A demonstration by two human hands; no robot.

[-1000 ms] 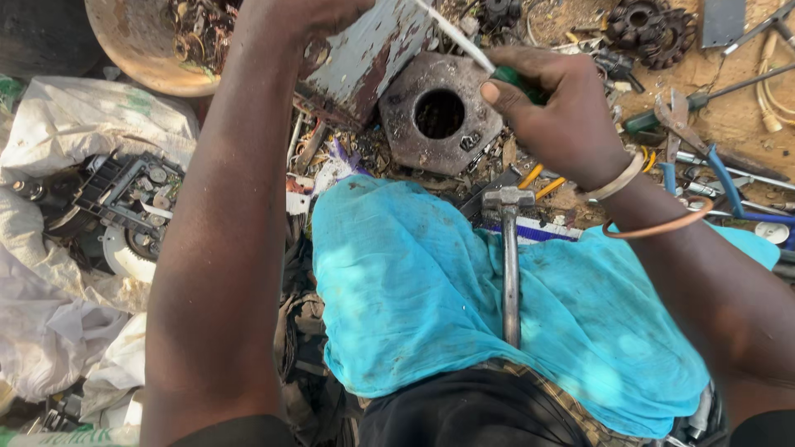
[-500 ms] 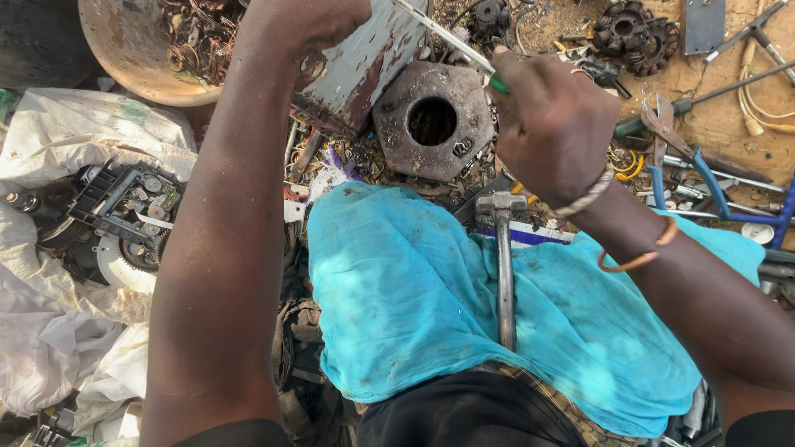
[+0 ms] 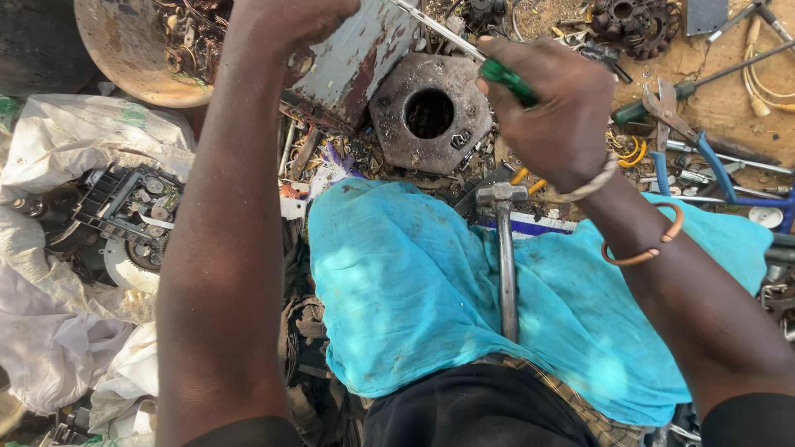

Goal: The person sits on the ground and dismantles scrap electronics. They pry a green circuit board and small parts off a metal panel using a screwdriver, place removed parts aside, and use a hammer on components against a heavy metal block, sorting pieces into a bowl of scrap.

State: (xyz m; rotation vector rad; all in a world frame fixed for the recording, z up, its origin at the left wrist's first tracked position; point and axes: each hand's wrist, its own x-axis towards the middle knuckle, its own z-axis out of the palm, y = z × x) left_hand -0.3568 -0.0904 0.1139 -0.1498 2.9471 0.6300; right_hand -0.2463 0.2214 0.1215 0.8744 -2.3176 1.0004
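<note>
My right hand grips a green-handled screwdriver whose thin shaft runs up-left onto a rusty grey metal box. My left hand holds that box at the top of the view, partly cut off by the frame edge. Just below the box sits a round rusty metal casting with a centre hole. A metal hammer lies on the turquoise cloth spread over my lap, head pointing away from me.
A rusty bowl of small parts stands top left. White sacks and a black dismantled mechanism lie at left. Blue-handled pliers, cables and gears litter the sandy ground at right.
The view has shifted down and left slightly. My right hand with the screwdriver has moved a little along the box; the left hand keeps holding the box.
</note>
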